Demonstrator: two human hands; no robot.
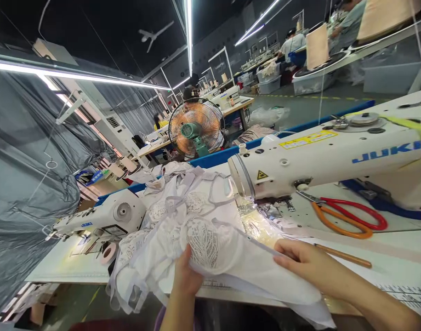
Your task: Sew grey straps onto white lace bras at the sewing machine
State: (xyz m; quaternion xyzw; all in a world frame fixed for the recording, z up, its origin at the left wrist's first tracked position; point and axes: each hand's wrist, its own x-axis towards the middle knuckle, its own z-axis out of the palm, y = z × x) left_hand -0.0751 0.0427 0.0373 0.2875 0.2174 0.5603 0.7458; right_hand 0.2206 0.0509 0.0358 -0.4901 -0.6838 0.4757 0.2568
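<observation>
A white lace bra [201, 246] lies spread at the front edge of the sewing table. My left hand [189, 276] grips its lower edge below a lace cup, thumb on top and the other fingers hidden under the cloth. My right hand [302, 262] has its fingers closed on the upper edge of the bra's long plain side panel, which hangs over the table edge. Behind and left of it is a heap of more white bras [176, 193] with grey-white straps. The sewing machine [321, 156] has its lit needle area just beyond my hands.
Scissors [348, 218] with red and orange handles lie under the machine arm, near a thin brown-handled tool [348, 257]. A second sewing machine [107, 218] and a pink tape roll [109, 253] stand left. Beyond are a fan [196, 128] and people at other machines.
</observation>
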